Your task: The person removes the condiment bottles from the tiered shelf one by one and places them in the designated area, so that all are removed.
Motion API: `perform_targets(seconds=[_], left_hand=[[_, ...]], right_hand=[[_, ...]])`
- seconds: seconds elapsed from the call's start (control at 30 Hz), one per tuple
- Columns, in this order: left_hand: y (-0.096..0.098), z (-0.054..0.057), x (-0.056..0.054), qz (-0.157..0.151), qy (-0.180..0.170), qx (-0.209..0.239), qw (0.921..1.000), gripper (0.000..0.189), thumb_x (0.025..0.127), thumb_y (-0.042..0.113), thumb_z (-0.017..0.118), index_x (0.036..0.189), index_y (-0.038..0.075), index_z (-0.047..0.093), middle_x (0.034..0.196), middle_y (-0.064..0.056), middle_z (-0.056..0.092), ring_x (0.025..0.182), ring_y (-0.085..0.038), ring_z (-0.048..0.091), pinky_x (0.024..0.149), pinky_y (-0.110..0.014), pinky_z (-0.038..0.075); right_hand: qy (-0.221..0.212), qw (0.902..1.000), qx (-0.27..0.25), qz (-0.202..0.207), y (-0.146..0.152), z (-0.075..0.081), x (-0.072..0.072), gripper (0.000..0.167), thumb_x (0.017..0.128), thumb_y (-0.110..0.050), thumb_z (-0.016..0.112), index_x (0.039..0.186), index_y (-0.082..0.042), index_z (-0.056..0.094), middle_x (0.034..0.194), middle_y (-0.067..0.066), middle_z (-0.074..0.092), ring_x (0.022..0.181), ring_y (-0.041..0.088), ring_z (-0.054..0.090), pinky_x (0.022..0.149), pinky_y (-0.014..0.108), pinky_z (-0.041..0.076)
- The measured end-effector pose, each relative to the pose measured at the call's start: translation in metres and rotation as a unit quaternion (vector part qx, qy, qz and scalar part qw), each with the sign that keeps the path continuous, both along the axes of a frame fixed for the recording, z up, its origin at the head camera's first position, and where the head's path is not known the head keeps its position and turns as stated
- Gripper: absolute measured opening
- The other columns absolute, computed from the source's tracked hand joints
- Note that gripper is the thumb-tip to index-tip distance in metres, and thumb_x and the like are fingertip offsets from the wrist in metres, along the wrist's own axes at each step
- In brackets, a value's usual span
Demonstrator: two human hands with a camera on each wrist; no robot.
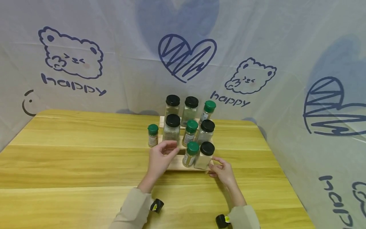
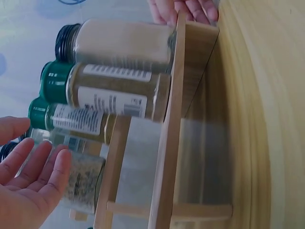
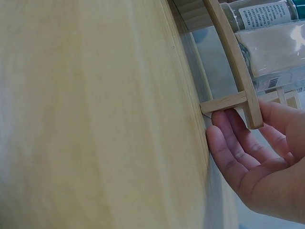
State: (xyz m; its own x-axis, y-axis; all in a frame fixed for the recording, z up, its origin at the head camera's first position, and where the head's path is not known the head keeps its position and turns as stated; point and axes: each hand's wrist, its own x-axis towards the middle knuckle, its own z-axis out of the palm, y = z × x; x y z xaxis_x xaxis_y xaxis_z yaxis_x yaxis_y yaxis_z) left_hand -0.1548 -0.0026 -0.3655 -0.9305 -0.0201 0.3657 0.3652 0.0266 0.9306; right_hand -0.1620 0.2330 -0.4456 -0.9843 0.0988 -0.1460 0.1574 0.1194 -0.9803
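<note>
A stepped wooden spice rack (image 1: 175, 163) carries several spice jars on its tiers. My right hand (image 1: 224, 171) grips the right end of its lowest tier; in the right wrist view the thumb lies over the shelf (image 3: 233, 52) and the fingers curl beneath. Beside that hand stands a black-capped jar of pale powder (image 1: 203, 156), with a green-capped jar (image 1: 190, 155) to its left. My left hand (image 1: 161, 157), fingers loosely bent and holding nothing, hovers at the rack's left side, before a large black-capped jar (image 1: 171, 128).
Just left of the middle tier is a small green-capped jar (image 1: 152, 136). Two black-capped jars and a green-capped jar (image 1: 207, 109) occupy the top tier. The rack stands on a wood-grain table (image 1: 71, 159), with a printed cloth (image 1: 128, 63) behind it and to the right.
</note>
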Motion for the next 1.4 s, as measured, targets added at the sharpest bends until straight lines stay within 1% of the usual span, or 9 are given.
perform_targets(seconds=[0.2, 0.37, 0.6, 0.8, 0.87, 1.03, 1.1, 1.23, 1.4], left_hand=[[0.009, -0.002, 0.001, -0.029, -0.015, 0.004, 0.9995, 0.025, 0.075, -0.008, 0.066, 0.098, -0.013, 0.06, 0.096, -0.026, 0.06, 0.087, -0.039, 0.059, 0.073, -0.042, 0.05], [0.015, -0.002, 0.001, -0.041, -0.016, 0.005, 0.999, 0.028, 0.075, -0.007, 0.066, 0.101, -0.014, 0.058, 0.1, -0.026, 0.059, 0.091, -0.038, 0.057, 0.076, -0.044, 0.049], [0.021, -0.001, 0.003, -0.05, 0.004, -0.003, 0.9987, 0.032, 0.076, -0.007, 0.065, 0.105, -0.014, 0.056, 0.104, -0.028, 0.057, 0.096, -0.042, 0.054, 0.077, -0.05, 0.047], [0.026, 0.0, 0.001, -0.05, 0.024, -0.016, 0.9984, 0.035, 0.074, -0.008, 0.067, 0.107, -0.014, 0.055, 0.105, -0.028, 0.057, 0.096, -0.04, 0.054, 0.075, -0.05, 0.048], [0.028, -0.002, 0.0, -0.051, 0.028, -0.017, 0.9982, 0.036, 0.074, -0.008, 0.067, 0.107, -0.014, 0.055, 0.103, -0.028, 0.058, 0.095, -0.039, 0.055, 0.074, -0.049, 0.048], [0.034, -0.024, -0.012, -0.053, 0.023, -0.022, 0.9981, 0.038, 0.073, -0.003, 0.07, 0.109, -0.009, 0.057, 0.102, -0.022, 0.06, 0.093, -0.033, 0.057, 0.072, -0.045, 0.05], [0.036, -0.032, -0.017, -0.052, 0.019, -0.028, 0.9981, 0.04, 0.074, 0.001, 0.071, 0.111, -0.005, 0.058, 0.104, -0.018, 0.06, 0.094, -0.029, 0.057, 0.073, -0.041, 0.051], [0.038, -0.036, -0.017, -0.05, 0.027, -0.042, 0.9975, 0.042, 0.074, 0.003, 0.071, 0.114, -0.002, 0.058, 0.106, -0.015, 0.061, 0.094, -0.025, 0.058, 0.072, -0.037, 0.051], [0.039, -0.038, -0.017, -0.051, 0.048, -0.047, 0.9964, 0.043, 0.074, 0.0, 0.071, 0.116, -0.001, 0.058, 0.102, -0.016, 0.062, 0.088, -0.026, 0.061, 0.072, -0.039, 0.051]], right_hand=[[0.001, 1.0, 0.002, 0.0, 0.0, 0.0, 0.001, 0.035, 0.085, 0.008, 0.052, 0.119, 0.014, 0.044, 0.081, 0.024, 0.064, 0.066, 0.028, 0.064, 0.057, 0.034, 0.054], [0.002, 1.0, 0.004, -0.001, 0.0, 0.001, 0.002, 0.035, 0.085, 0.008, 0.052, 0.119, 0.014, 0.045, 0.081, 0.024, 0.064, 0.065, 0.027, 0.064, 0.057, 0.034, 0.054], [0.0, 1.0, 0.008, -0.003, 0.0, -0.001, 0.001, 0.035, 0.085, 0.008, 0.053, 0.118, 0.013, 0.046, 0.08, 0.024, 0.064, 0.064, 0.027, 0.064, 0.057, 0.034, 0.054], [0.005, 1.0, 0.007, -0.005, 0.001, -0.002, 0.0, 0.034, 0.085, 0.008, 0.052, 0.118, 0.013, 0.046, 0.081, 0.025, 0.063, 0.065, 0.03, 0.064, 0.056, 0.034, 0.054], [0.006, 0.9999, 0.006, -0.006, 0.0, -0.002, 0.0, 0.034, 0.085, 0.009, 0.052, 0.118, 0.013, 0.046, 0.081, 0.026, 0.063, 0.065, 0.03, 0.064, 0.056, 0.034, 0.054], [0.008, 0.9999, 0.007, -0.004, 0.001, -0.003, 0.0, 0.034, 0.085, 0.009, 0.052, 0.118, 0.014, 0.046, 0.082, 0.026, 0.063, 0.065, 0.029, 0.064, 0.056, 0.034, 0.054], [0.006, 0.9999, 0.009, -0.004, 0.001, -0.003, 0.0, 0.033, 0.085, 0.009, 0.052, 0.117, 0.013, 0.046, 0.082, 0.025, 0.063, 0.064, 0.029, 0.064, 0.056, 0.033, 0.054], [0.004, 0.9999, 0.011, -0.003, 0.002, -0.004, 0.0, 0.032, 0.084, 0.01, 0.052, 0.116, 0.013, 0.048, 0.081, 0.023, 0.064, 0.063, 0.027, 0.064, 0.056, 0.033, 0.054], [0.002, 0.9999, 0.01, -0.003, 0.002, -0.005, -0.001, 0.032, 0.084, 0.01, 0.052, 0.116, 0.012, 0.048, 0.083, 0.023, 0.064, 0.063, 0.027, 0.064, 0.056, 0.033, 0.054]])
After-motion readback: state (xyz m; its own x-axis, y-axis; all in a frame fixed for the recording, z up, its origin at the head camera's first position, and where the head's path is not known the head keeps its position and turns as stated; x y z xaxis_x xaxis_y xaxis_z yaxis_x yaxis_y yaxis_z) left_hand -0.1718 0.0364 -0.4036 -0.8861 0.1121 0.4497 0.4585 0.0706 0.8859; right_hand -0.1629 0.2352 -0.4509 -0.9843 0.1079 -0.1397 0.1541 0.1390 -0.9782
